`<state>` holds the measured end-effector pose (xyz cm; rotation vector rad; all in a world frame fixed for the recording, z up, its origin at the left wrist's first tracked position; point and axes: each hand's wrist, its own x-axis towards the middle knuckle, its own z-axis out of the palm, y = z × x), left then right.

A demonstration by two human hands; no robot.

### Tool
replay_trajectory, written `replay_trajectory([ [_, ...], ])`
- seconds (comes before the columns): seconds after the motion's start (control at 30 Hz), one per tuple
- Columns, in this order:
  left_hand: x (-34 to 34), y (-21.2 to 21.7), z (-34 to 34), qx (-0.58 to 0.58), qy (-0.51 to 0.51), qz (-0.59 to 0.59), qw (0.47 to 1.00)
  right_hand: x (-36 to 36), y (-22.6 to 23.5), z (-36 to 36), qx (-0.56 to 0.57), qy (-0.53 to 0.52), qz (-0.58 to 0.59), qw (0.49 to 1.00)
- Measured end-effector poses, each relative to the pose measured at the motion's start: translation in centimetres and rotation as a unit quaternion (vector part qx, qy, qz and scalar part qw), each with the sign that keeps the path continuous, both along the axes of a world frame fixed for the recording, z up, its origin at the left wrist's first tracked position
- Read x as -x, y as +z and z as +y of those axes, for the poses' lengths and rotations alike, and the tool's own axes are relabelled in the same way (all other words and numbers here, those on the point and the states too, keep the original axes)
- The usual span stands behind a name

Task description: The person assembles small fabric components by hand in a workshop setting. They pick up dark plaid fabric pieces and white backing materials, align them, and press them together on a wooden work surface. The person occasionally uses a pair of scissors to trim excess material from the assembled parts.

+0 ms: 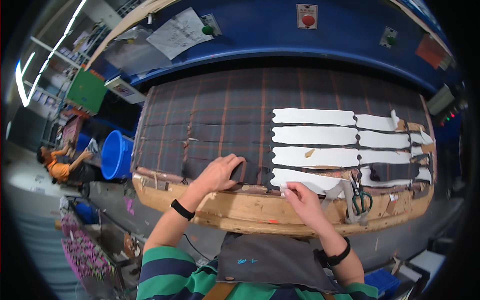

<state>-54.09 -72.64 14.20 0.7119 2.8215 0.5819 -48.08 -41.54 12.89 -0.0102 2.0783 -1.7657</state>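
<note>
Layered dark plaid fabric covers the worktable, with cut lines across its left part. My left hand rests at the near edge, its fingers bent around a cut plaid fabric piece. On the right lie several white strips with notched ends, set in rows. My right hand is closed in a pinch on a small white scrap, beside the nearest white strip. Green-handled scissors lie at the table edge, right of my right hand, next to grey cloth strips.
A blue machine beam with a red button and green buttons spans the far side. The table's wooden front edge curves before me. At left stand a blue bin and a person in orange.
</note>
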Motion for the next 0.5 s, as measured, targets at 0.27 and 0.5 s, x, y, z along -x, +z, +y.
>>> replay_trajectory([
  [0.27, 0.2, -2.6, -0.8, -0.079, -0.043, 0.08, 0.993, 3.0, -2.9, -6.1, -0.16, -0.064, 0.109, 0.979],
  [0.5, -0.7, -3.0, 0.0, -0.057, -0.055, 0.104, 0.991, 3.8, -0.8, -7.9, -0.271, -0.032, 0.098, 0.957],
])
